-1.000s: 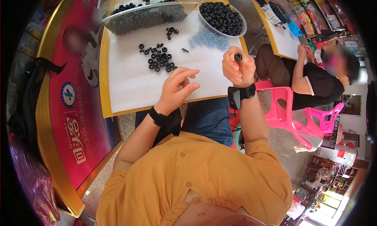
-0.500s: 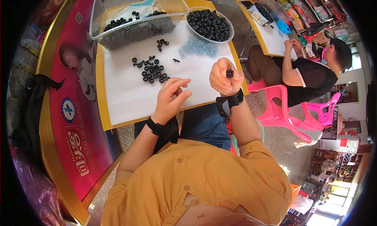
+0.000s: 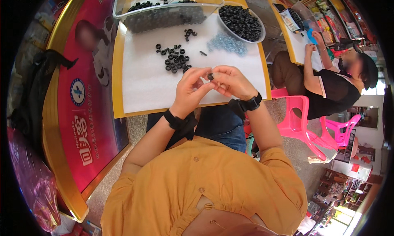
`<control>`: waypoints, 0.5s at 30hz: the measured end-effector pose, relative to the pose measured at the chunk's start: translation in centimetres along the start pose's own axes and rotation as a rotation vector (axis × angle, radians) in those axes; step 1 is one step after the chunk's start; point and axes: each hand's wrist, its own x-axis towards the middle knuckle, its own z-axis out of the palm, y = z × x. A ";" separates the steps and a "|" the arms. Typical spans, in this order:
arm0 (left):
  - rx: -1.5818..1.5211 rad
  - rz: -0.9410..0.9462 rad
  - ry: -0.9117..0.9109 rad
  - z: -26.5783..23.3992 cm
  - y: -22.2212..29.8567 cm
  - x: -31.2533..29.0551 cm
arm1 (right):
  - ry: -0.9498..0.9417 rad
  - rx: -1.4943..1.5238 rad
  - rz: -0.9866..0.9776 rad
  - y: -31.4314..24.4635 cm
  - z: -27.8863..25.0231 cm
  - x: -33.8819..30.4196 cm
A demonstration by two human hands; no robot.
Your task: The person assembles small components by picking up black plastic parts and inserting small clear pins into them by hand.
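Over the near edge of the white work surface (image 3: 139, 88), my two hands meet at one small black ring-shaped piece (image 3: 211, 76). My right hand (image 3: 236, 83) pinches it between thumb and fingers. From the other side, my left hand (image 3: 189, 90) has its thumb and index fingertips closed in on the same piece; whether anything smaller sits between them is hidden. Just beyond my left hand lies a loose group of black rings (image 3: 177, 61) with some smaller black bits. A smaller cluster of black pieces (image 3: 189, 34) and a single thin black piece (image 3: 203, 53) lie farther back.
A clear plastic box (image 3: 164, 20) of black pieces stands at the back left. Beside it is a round tub (image 3: 262, 38) heaped with black rings, near a patch of pale blue beads (image 3: 227, 44). A person (image 3: 336, 86) sits at another table to the right, near pink chairs (image 3: 293, 113).
My left hand, open before, has come right to the black ring and closed its fingertips there. My right hand has moved inward with the ring. The whole view has shifted slightly.
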 end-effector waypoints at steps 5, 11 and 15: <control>0.120 0.040 0.037 -0.1 0.2 -0.4 | 0.049 0.098 -0.067 2.5 0.5 -0.4; 0.245 0.051 0.065 0.3 0.6 -0.6 | 0.215 0.032 -0.287 4.1 0.8 -0.8; 0.239 0.065 0.051 0.1 0.1 -0.6 | 0.224 -0.001 -0.357 5.1 0.7 -0.7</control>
